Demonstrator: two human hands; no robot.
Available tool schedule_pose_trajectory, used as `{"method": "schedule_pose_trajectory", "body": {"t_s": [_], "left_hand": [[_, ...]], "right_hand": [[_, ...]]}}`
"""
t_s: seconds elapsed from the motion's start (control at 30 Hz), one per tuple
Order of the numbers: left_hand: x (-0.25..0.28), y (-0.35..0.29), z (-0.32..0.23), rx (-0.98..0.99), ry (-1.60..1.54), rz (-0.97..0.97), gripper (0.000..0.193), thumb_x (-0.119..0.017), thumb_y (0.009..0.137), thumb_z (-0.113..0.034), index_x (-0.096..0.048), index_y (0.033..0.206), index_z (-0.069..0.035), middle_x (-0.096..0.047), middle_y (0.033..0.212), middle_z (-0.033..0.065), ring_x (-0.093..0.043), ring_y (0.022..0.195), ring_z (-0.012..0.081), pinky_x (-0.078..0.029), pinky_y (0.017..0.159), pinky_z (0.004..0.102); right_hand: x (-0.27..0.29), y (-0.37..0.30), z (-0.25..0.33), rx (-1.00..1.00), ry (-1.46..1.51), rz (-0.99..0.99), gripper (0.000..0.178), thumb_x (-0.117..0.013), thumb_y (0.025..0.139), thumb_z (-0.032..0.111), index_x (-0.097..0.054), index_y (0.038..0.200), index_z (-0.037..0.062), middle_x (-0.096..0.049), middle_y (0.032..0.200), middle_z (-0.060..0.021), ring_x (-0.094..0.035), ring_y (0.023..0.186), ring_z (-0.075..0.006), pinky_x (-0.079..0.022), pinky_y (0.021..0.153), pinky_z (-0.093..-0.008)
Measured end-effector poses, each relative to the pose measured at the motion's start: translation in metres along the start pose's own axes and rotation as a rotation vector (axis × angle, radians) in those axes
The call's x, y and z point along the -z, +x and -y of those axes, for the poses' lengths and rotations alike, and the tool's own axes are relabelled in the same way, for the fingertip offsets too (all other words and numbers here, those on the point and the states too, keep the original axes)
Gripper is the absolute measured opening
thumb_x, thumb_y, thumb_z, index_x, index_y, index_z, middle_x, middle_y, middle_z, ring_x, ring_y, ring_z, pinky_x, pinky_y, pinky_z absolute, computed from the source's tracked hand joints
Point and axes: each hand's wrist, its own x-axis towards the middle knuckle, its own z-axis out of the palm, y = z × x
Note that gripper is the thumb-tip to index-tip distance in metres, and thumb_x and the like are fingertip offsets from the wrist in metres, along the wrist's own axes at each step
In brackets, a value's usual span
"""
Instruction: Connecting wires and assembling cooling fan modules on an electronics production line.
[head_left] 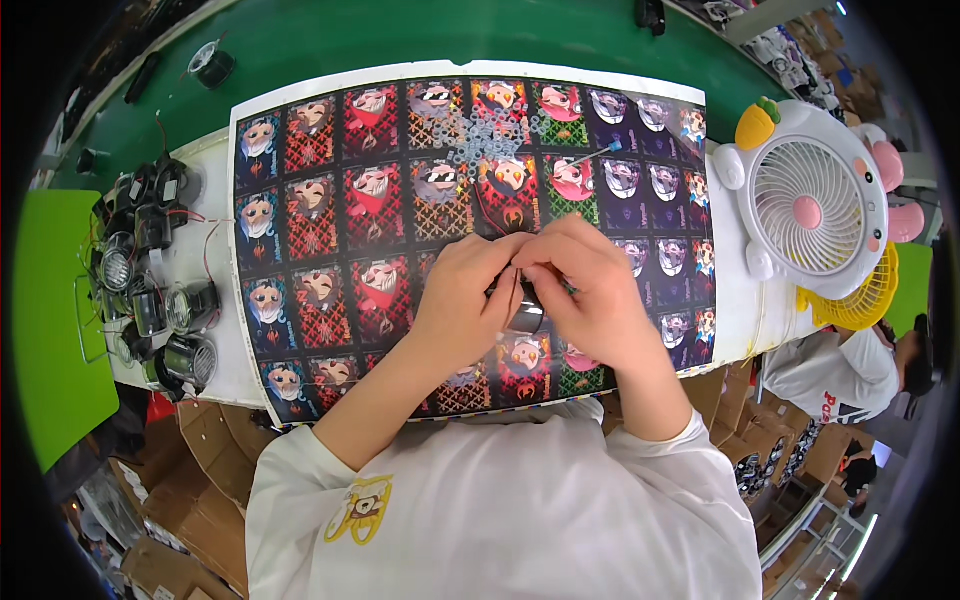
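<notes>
Cylinder (527, 317) sits over the printed sheet (350, 235), held between our left hand (466, 292) and right hand (590, 285), both pinched narrow, presumably steadying it for fine work, clear bits (490, 138) piled just ahead, likely for easy reach.

an assembly workshop: green worktop (400, 40), cardboard boxes (195, 490), piled wired parts (192, 305)

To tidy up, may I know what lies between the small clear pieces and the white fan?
The head view shows a thin blue-ended tool on the printed sheet.
</notes>
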Motion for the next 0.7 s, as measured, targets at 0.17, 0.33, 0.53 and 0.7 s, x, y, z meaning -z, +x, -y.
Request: {"method": "schedule_pose_trajectory", "body": {"t_s": [0.17, 0.33, 0.53, 0.7], "left_hand": [[0.004, -0.001, -0.002, -0.04, 0.003, -0.007, 0.033, -0.056, 0.084, 0.003, -0.065, 0.115, -0.004, -0.062, 0.083, 0.0158, -0.06, 0.074, 0.0315, -0.047, 0.07, 0.0378], [0.004, 0.001, -0.003, -0.032, -0.007, 0.015, 0.032, -0.056, 0.084, 0.003, -0.066, 0.113, -0.006, -0.062, 0.082, 0.0143, -0.059, 0.073, 0.0302, -0.047, 0.069, 0.0375], [0.002, -0.001, -0.002, -0.003, -0.008, -0.003, 0.031, -0.059, 0.083, 0.001, -0.066, 0.112, -0.006, -0.063, 0.081, 0.0121, -0.06, 0.075, 0.0295, -0.047, 0.072, 0.0396], [0.0, -0.002, 0.003, -0.018, -0.027, -0.02, 0.034, -0.058, 0.083, 0.003, -0.067, 0.115, -0.006, -0.062, 0.082, 0.0126, -0.061, 0.074, 0.0283, -0.048, 0.069, 0.0364]], "right_hand": [[0.027, 0.036, -0.047, 0.133, -0.524, -0.074, 0.022, -0.066, 0.077, -0.006, -0.066, 0.097, 0.0036, -0.062, 0.097, -0.0104, -0.059, 0.089, -0.0314, -0.048, 0.077, -0.0393], [0.041, 0.048, -0.096, 0.145, -0.825, -0.039, 0.019, -0.066, 0.079, -0.002, -0.062, 0.096, 0.0059, -0.059, 0.107, -0.0091, -0.054, 0.102, -0.0331, -0.046, 0.082, -0.042], [0.033, 0.014, -0.058, 0.007, -0.453, 0.111, 0.011, -0.06, 0.084, -0.002, -0.053, 0.092, 0.0012, -0.058, 0.088, -0.0162, -0.06, 0.081, -0.0343, -0.048, 0.072, -0.042], [0.021, -0.03, 0.002, -0.065, -0.247, 0.092, 0.014, -0.061, 0.086, -0.002, -0.059, 0.099, 0.0, -0.06, 0.079, -0.0153, -0.061, 0.066, -0.0351, -0.049, 0.059, -0.0405]]}}
